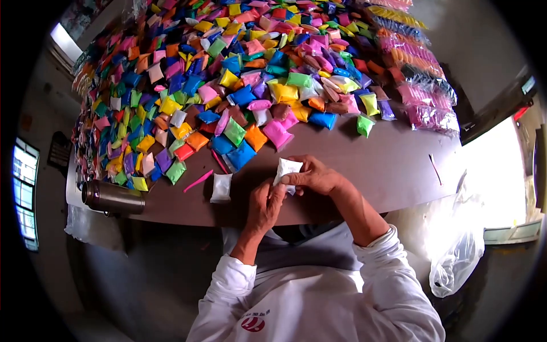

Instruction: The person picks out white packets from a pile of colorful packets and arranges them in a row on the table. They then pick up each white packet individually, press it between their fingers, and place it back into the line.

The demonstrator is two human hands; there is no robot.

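Observation:
Both my hands meet at the table's near edge on a small white packet point(286, 167). My right hand point(314, 175) pinches its right side from above, and my left hand point(264, 206) touches it from below with fingers curled. A second white packet point(221, 187) lies flat on the brown table point(393, 165) just left of my hands. A pink stick point(198, 181) lies further left, and another pink stick point(219, 161) rests by the blue packets.
A large heap of small coloured packets point(228, 74) covers the far table. Bundled clear bags of packets point(416, 62) line the right side. A dark metal flask point(111, 197) lies at the left edge. A clear plastic bag point(458, 256) hangs at the right.

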